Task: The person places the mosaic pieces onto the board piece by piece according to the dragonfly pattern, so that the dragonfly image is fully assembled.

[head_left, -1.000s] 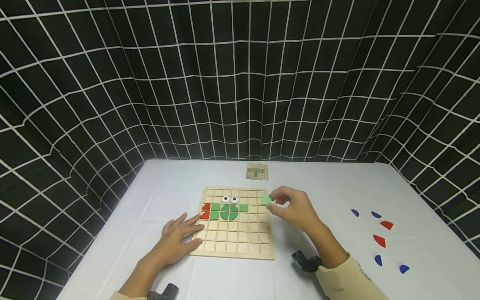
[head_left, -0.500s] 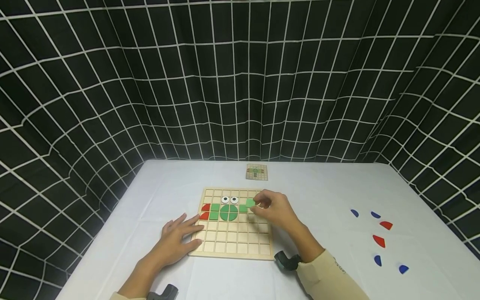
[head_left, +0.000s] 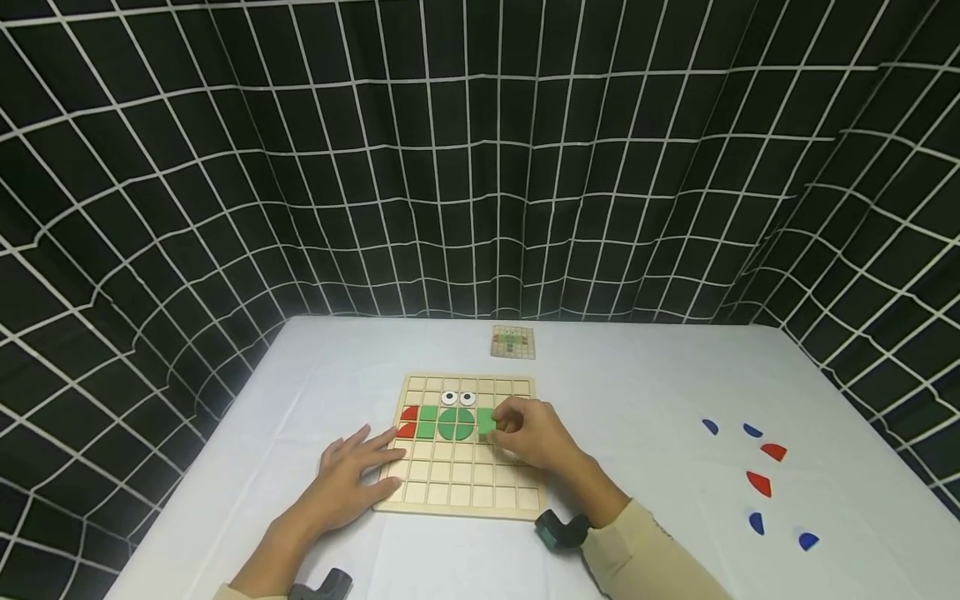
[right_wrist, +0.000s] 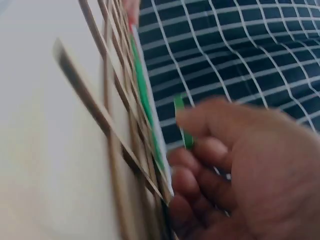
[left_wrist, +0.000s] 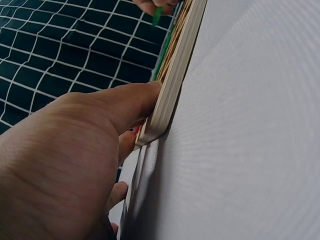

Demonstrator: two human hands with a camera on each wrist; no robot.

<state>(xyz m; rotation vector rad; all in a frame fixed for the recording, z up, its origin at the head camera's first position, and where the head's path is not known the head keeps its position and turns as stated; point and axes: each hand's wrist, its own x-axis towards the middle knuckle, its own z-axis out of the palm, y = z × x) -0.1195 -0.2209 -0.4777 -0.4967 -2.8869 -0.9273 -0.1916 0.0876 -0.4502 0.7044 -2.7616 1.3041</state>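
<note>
A wooden grid board (head_left: 462,473) lies on the white table. My right hand (head_left: 534,435) pinches a green square tile (right_wrist: 188,139) between thumb and fingers, just above the board's right half. In the head view the held tile is just below and beside another green square (head_left: 484,414). My left hand (head_left: 348,482) rests at the board's left edge, fingers spread, with fingertips on the rim. On the board sit two round eye pieces (head_left: 449,398), a green disc of quarter pieces (head_left: 456,424), green squares (head_left: 427,422) and two red quarter pieces (head_left: 408,413) at the left.
A small picture card (head_left: 513,342) with a similar pattern lies behind the board. To the right are several loose pieces: blue ones (head_left: 757,522) and two red ones (head_left: 759,483). A black curtain with white grid lines (head_left: 480,167) surrounds the table.
My right hand has carried the green tile left from beyond the board's right edge, then slightly nearer, to beside the right-hand green square. My left hand stays in place.
</note>
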